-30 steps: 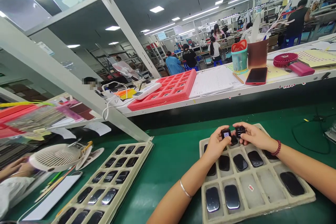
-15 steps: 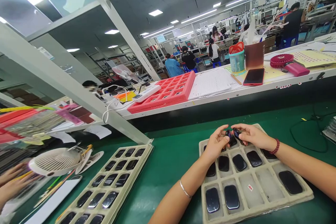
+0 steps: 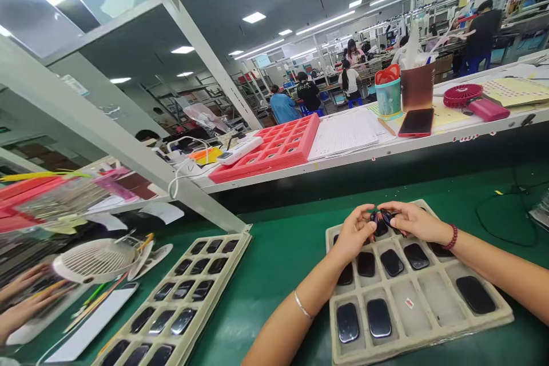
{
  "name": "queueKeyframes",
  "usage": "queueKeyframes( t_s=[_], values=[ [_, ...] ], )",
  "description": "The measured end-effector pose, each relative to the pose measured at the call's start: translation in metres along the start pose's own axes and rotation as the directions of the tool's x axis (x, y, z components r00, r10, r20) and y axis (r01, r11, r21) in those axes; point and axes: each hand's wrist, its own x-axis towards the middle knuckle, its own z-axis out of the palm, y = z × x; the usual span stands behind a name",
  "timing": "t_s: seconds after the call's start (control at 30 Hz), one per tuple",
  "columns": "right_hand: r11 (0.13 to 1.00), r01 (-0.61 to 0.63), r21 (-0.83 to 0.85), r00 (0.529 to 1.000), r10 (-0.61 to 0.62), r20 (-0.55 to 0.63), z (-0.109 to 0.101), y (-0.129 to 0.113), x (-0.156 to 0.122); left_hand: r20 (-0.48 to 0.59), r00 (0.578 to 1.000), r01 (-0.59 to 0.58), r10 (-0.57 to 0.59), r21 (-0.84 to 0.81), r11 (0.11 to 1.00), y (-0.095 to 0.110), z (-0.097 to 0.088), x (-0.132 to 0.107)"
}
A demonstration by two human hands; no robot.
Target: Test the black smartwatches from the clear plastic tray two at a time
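Observation:
My left hand [image 3: 355, 231] pinches a small glossy black watch case [image 3: 374, 218] between thumb and fingers. Close beside it, my right hand [image 3: 414, 222] grips another black watch case [image 3: 388, 217]. Both pieces are tilted and partly hidden by the fingers; whether they touch each other I cannot tell. The two hands are over the far row of a cream moulded tray [image 3: 422, 338]. In its compartments lie black rounded-rectangle watch cases, such as a near-left one [image 3: 378, 318]. One bare compartment holds a small red-and-white label [image 3: 409, 303].
Left on the green bench stands a second cream tray [image 3: 223, 281] filled with black watch cases. Beyond it are a white fan [image 3: 95, 261] and another person's hands [image 3: 30, 303]. A shelf [image 3: 343, 155] with a red foam tray [image 3: 274, 151] and phone [image 3: 416, 123] crosses behind.
Both hands stay in nearly the same place, still gripping the two watch cases, which have turned slightly between the fingers. The camera view has shifted a little.

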Motion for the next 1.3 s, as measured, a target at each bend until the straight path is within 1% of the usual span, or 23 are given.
queueKeyframes(
  t_s=[0.13,0.27,0.5,0.7,0.77,0.83,0.9,0.97,1.03,1.13,1.2,1.3],
  values=[
    [1.000,0.004,0.000,1.000,-0.004,0.003,0.0008,0.0002,-0.0002,-0.012,1.000,0.001,-0.001,-0.002,1.000,-0.0010,-0.0002,-0.0001],
    [1.000,-0.002,-0.008,1.000,0.002,-0.003,0.0008,0.0020,0.0002,0.000,1.000,0.004,-0.004,-0.006,1.000,-0.0009,-0.0003,-0.0003],
    [1.000,0.002,-0.007,1.000,-0.002,0.013,0.0006,0.0037,0.0006,-0.021,1.000,0.021,-0.021,-0.011,1.000,0.0001,0.0010,-0.0003],
    [1.000,0.008,-0.002,1.000,-0.008,0.009,0.0008,0.0061,0.0009,-0.018,1.000,0.008,-0.008,-0.001,1.000,-0.0018,0.0002,0.0000],
    [1.000,-0.003,0.030,1.000,0.003,0.012,0.0003,0.0070,0.0017,-0.023,1.000,0.016,-0.015,0.013,1.000,-0.0020,-0.0003,0.0000],
    [0.994,-0.026,0.108,1.000,0.027,-0.004,-0.0007,0.0074,0.0029,-0.042,0.999,0.023,-0.021,0.042,0.999,-0.0020,-0.0006,0.0006],
    [0.977,-0.051,0.208,0.997,0.061,-0.042,-0.0018,0.0067,0.0042,-0.080,0.997,0.026,-0.021,0.065,0.998,-0.0016,-0.0003,0.0017],
    [0.963,-0.071,0.259,0.993,0.092,-0.068,-0.0025,0.0054,0.0051,-0.123,0.992,0.034,-0.026,0.065,0.997,-0.0008,0.0003,0.0028],
    [0.969,-0.073,0.238,0.993,0.092,-0.069,-0.0023,0.0042,0.0051,-0.136,0.990,0.050,-0.044,0.047,0.998,0.0004,0.0011,0.0030],
    [0.986,-0.050,0.158,0.998,0.056,-0.035,-0.0001,0.0043,0.0040,-0.105,0.992,0.069,-0.064,0.041,0.997,0.0023,0.0021,0.0018],
    [0.993,-0.035,0.117,0.999,0.035,-0.005,0.0019,0.0047,0.0029,-0.085,0.995,0.066,-0.062,0.046,0.997,0.0033,0.0026,0.0009],
    [0.998,-0.012,0.065,1.000,0.011,0.020,0.0041,0.0035,0.0014,-0.085,0.995,0.056,-0.052,0.050,0.997,0.0039,0.0030,0.0005]
  ],
)
